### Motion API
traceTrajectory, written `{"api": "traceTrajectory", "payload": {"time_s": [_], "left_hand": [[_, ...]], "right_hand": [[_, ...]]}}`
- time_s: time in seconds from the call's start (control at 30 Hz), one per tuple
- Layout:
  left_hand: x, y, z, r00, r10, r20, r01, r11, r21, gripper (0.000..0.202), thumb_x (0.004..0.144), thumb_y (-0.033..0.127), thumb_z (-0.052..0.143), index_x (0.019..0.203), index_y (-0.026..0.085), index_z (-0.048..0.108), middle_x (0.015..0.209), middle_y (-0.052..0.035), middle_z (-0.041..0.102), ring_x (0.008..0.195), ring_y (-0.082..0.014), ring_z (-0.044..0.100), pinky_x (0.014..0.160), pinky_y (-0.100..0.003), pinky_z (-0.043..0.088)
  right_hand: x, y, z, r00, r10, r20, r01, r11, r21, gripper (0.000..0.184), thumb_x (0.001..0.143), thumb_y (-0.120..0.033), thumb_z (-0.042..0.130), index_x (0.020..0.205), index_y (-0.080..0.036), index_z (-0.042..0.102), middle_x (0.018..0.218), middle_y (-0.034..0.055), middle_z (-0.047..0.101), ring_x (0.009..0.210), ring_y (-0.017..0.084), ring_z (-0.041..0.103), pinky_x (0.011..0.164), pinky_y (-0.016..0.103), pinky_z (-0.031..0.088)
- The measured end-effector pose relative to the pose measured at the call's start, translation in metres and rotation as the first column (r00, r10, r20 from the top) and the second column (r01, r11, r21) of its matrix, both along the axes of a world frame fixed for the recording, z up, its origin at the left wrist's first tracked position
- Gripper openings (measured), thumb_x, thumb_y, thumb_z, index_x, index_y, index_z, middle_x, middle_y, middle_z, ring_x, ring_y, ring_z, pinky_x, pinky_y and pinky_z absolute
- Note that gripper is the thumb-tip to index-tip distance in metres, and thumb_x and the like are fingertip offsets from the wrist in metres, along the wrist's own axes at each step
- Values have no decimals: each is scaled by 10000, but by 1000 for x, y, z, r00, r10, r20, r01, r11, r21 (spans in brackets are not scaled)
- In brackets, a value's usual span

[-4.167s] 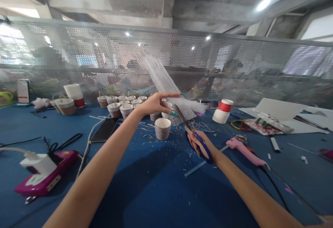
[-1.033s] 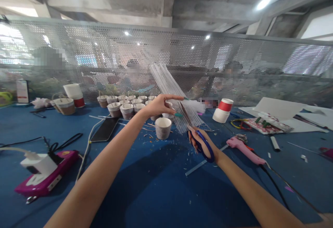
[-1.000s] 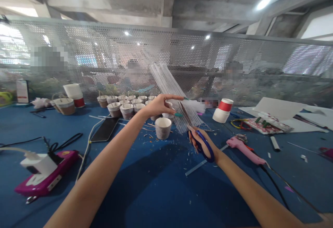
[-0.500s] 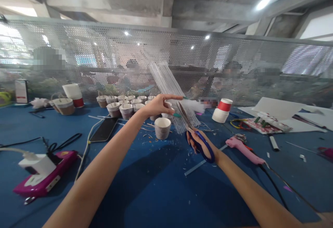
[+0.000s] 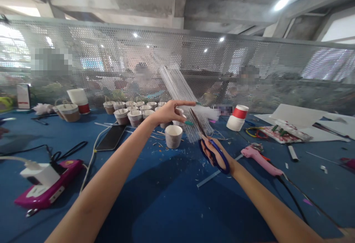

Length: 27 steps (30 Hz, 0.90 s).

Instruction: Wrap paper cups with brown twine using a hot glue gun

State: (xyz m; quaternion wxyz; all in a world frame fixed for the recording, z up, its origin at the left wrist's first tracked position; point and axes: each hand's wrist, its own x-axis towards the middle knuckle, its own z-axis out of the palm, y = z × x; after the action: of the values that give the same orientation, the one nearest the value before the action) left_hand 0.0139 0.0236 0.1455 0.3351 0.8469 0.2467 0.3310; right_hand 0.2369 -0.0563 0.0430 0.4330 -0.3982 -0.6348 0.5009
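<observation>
Trimming, it seems! The left hand (image 5: 173,112) grips clear strips (image 5: 183,89) beyond the front pot (image 5: 173,138), the right hand (image 5: 215,153) grips scissors (image 5: 205,138), bite hard to tell; the strips slant lengthwise, far ends up behind that pot, near ends right of it; the next snip likely wants them steady

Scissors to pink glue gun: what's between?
In the head view, the wrist of the right hand, with a clear strip apparently slanting under it toward the pink glue gun.
</observation>
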Motion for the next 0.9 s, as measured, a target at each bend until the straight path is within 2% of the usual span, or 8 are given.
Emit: {"api": "traceTrajectory", "payload": {"time_s": [0.23,0.5,0.7,0.9], "left_hand": [[0,-3,2,1000,6,3,-6,1000,-16,674,685,137,729,1326,218,540,1303,-133,609,668,-95,668,571,-195,500],[0,-4,2,1000,0,10,0,999,-53,676,687,95,720,1330,195,535,1140,-123,700,705,-124,687,592,-203,501],[0,-4,2,1000,-16,16,16,1000,-23,651,694,112,719,1314,219,548,1316,-135,599,654,-82,660,586,-196,505],[-1,-1,1,1000,-14,25,14,1000,-13,628,713,145,727,1311,219,552,1286,-135,619,621,-64,620,582,-196,488]], "right_hand": [[0,1,-2,999,-54,0,54,998,-17,496,759,-694,571,680,-220,450,427,-87,367,311,53,310,290,186,207],[1,1,0,998,-53,43,52,998,24,447,809,-622,566,658,-222,436,407,-97,352,295,55,298,293,193,210],[-1,0,1,995,-86,54,82,994,77,467,816,-638,535,628,-223,431,386,-95,355,279,58,288,277,203,225],[-1,-2,5,988,-106,109,94,990,109,446,810,-630,548,658,-225,439,386,-92,378,281,69,322,288,208,263]]}}
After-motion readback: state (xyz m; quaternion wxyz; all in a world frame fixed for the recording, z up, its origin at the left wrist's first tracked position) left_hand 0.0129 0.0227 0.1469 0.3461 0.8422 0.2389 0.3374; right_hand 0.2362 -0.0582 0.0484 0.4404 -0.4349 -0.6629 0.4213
